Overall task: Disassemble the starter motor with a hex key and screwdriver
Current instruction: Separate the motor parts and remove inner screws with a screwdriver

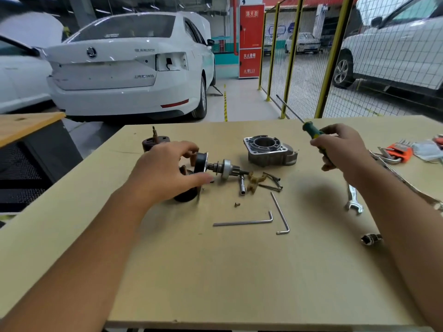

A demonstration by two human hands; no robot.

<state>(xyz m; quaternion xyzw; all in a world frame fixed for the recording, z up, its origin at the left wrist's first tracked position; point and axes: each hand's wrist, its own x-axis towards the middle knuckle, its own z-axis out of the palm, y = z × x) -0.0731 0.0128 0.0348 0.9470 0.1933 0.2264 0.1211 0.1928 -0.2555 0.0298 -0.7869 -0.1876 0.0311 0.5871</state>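
Nearest on the pale tan board worktop (215, 271) lie two bent silver hex keys (244, 221), side by side and untouched, with a small brass screw (237, 204) just beyond them and a chrome socket (371, 238) and an open-ended steel spanner (352, 198) off to the right. Further in, the left hand (165, 171) reaches with fingers spread loosely over the dark cylindrical motor body with its silver pinion shaft (215, 167); whether it grips or only touches cannot be told. The right hand (340, 149) is curled round the green-and-black handle of a long screwdriver (311, 131), shaft pointing up and away. Loose bolts (272, 180), a tan plastic fork lever (255, 179) and a short steel pin (242, 184) lie beside the shaft, and the grey cast aluminium nose housing (269, 150) stands apart, so disassembly looks well advanced. The next move probably calls for steadying the body with the left hand and bringing the screwdriver tip down to it. Beyond the table stand a white saloon car (129, 63), a red fire cabinet (251, 41) and yellow-framed mesh fencing (311, 56).
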